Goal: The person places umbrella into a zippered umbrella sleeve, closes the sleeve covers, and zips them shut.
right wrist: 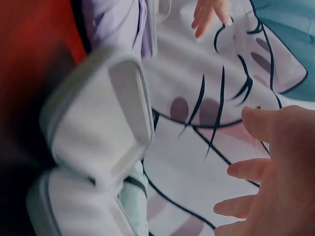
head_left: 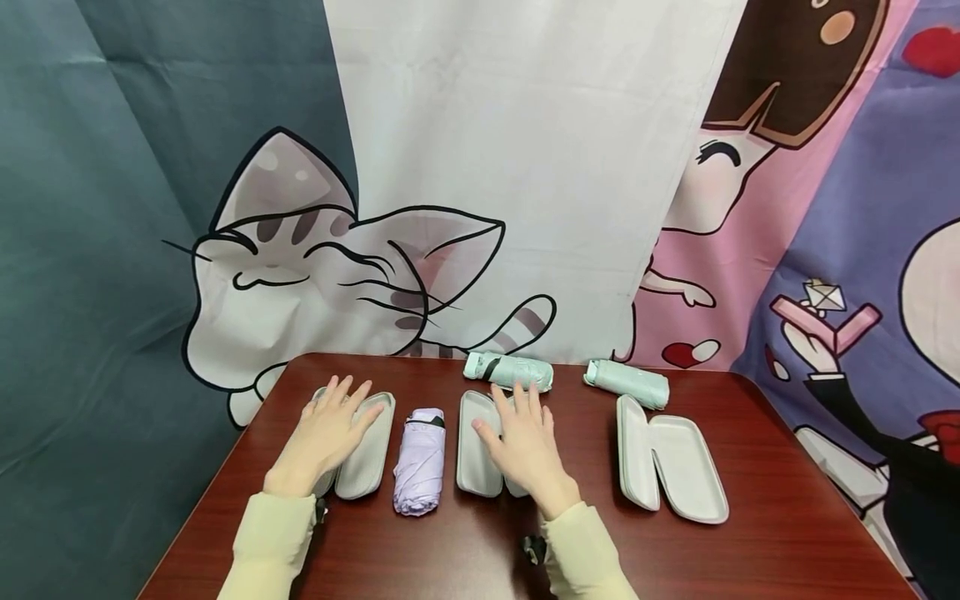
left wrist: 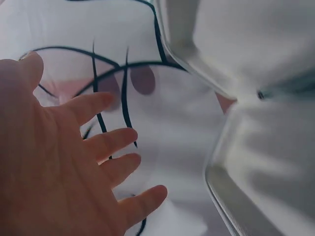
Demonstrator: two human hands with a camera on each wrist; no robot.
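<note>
My left hand (head_left: 321,436) is spread flat above an opened pale grey zip case (head_left: 367,454) at the table's left; its palm and straight fingers also show in the left wrist view. Over the middle opened case (head_left: 477,450) hovers my right hand (head_left: 527,446), fingers spread and holding nothing. A folded lilac umbrella (head_left: 419,462) lies between these two cases. Behind the right hand lies a folded mint green umbrella (head_left: 513,371) with a dark strap. Parts of the left and middle cases are hidden beneath the hands.
A third opened case (head_left: 688,471) lies on the right of the brown table (head_left: 570,558). Behind it rests another mint green umbrella (head_left: 628,383). A printed cartoon curtain (head_left: 525,167) hangs directly behind the table's far edge.
</note>
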